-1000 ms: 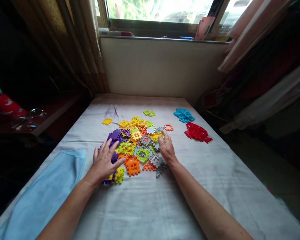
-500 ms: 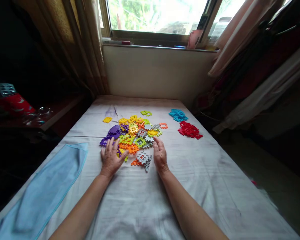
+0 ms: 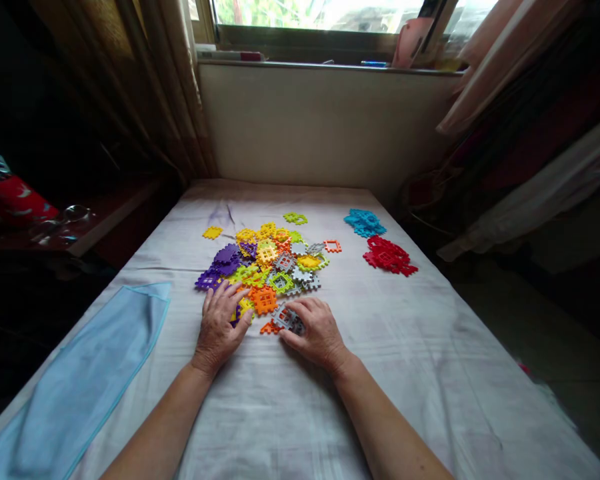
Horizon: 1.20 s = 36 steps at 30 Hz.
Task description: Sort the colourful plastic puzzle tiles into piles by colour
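Observation:
A mixed pile of flat, notched plastic building pieces (image 3: 267,255) lies on the sheet in yellow, purple, green, orange and grey. My left hand (image 3: 220,327) rests over the pile's near left side with fingers spread, touching yellow and purple pieces. At the near edge, my right hand (image 3: 316,332) curls its thumb and fingers around a grey window-shaped building piece (image 3: 283,316), partly hidden by the fingers. Just left of its thumb lies a small orange piece (image 3: 269,327). An orange square piece (image 3: 264,301) sits between the two hands.
Blue pieces (image 3: 365,223) and red pieces (image 3: 389,255) form separate heaps at the far right. A light blue cloth (image 3: 95,380) lies along the left edge of the sheet-covered surface (image 3: 410,373). Glasses (image 3: 75,215) sit on a dark side table; a pink cup (image 3: 411,43) stands on the windowsill.
My right hand has moved from the pile's right side toward me and left, closing on the grey piece. My left hand stays over the left side. The view has tilted down slightly.

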{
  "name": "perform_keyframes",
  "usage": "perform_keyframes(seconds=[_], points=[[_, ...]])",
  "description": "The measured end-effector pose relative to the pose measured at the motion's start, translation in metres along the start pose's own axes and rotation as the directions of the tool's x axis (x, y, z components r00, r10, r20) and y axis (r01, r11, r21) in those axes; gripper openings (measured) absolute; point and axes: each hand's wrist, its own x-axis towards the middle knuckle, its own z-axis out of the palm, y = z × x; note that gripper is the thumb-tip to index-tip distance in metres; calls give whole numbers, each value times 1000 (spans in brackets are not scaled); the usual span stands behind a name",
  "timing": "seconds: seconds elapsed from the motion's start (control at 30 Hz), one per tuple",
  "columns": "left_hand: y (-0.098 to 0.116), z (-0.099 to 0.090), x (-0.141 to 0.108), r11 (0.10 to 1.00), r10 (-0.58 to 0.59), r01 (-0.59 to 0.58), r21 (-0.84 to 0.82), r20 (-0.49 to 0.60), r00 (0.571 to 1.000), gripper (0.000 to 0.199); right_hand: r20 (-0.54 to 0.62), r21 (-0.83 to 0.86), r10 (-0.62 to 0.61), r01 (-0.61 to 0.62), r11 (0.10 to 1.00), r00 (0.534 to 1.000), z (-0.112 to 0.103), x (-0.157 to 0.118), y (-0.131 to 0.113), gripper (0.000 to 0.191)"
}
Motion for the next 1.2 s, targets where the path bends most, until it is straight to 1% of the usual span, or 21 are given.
perform_keyframes(seconds=[0.1,0.17,0.23,0.33,0.4,0.5,0.6,0.67,0.7,0.73,0.77,0.83,0.87,0.93,1.0,1.1,1.2], points=[[-2,-1,-1,999,-2,2,-36,-6,1000,34,-94,-6,25,-26,1000,995,-3,0,9,41],[-5,-1,0,996,-44,42,-75,-32,999,33,-184,-40,90,-99,994,979,-10,-1,24,40],[-9,0,1,986,-100,90,-137,-66,993,32,-262,-95,197,-229,969,945,-16,-3,43,38],[-14,-1,3,960,-182,156,-234,-97,978,31,-334,-179,363,-436,882,870,-23,-8,68,38],[-17,-3,5,946,-219,186,-267,-102,970,30,-346,-220,421,-509,833,838,-24,-10,77,38],[-22,-8,7,940,-248,207,-271,-128,960,30,-336,-256,449,-539,802,828,-24,-11,81,35],[-31,-14,7,940,-283,236,-246,-179,942,30,-358,-275,441,-544,793,823,-25,-9,77,32],[-39,-18,8,938,-308,261,-229,-203,929,31,-391,-266,396,-513,816,831,-26,-7,71,31],[-42,-19,8,936,-321,274,-222,-212,923,32,-395,-249,360,-476,844,845,-26,-7,66,30],[-45,-21,8,932,-336,290,-219,-217,917,32,-377,-221,324,-424,878,868,-26,-6,60,28],[-47,-22,8,926,-353,307,-219,-218,910,33,-333,-185,292,-366,912,897,-25,-6,52,27],[-49,-24,9,913,-386,340,-224,-216,897,34,-179,-121,247,-270,955,952,-23,-6,36,27],[-48,-24,9,907,-400,353,-227,-211,892,34,-93,-112,228,-238,965,969,-22,-6,27,29],[-47,-24,9,898,-419,374,-231,-198,886,34,37,-156,201,-193,969,979,-20,-6,12,38],[-45,-24,8,892,-431,386,-235,-183,883,34,105,-233,178,-150,961,978,-21,-5,1,42],[-44,-23,8,885,-438,393,-248,-160,885,34,153,-290,180,-130,948,972,-24,-4,-7,37],[-45,-22,8,880,-442,396,-262,-147,885,33,160,-289,193,-141,947,968,-25,-3,-9,30]])
